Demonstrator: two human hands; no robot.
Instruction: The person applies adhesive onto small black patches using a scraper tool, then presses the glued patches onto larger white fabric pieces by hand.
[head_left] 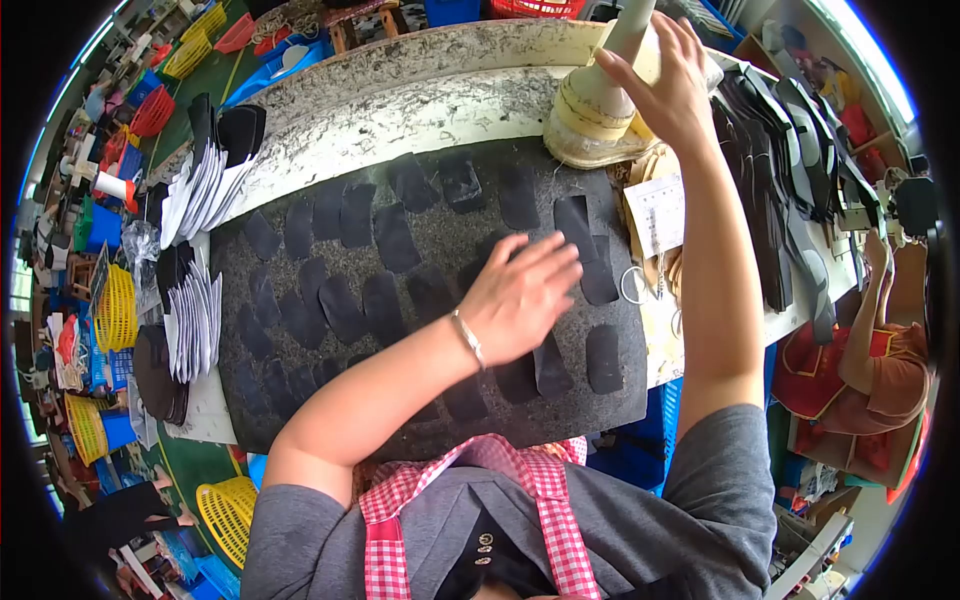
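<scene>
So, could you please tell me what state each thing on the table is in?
Left hand: fingers spread, over the pieces.
Right hand: raised beside the pot; grip unclear.
White pot: standing upright.
Black pieces: spread out, some overlapping.
Dark board: lying flat, partly covered.
Scissors: partly hidden; open or shut unclear.
Black-and-white stacks: fanned out.

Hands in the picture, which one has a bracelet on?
The left hand, the one over the dark mat. A bracelet circles its wrist. The right hand, up by the pale container, has a bare wrist.
</scene>
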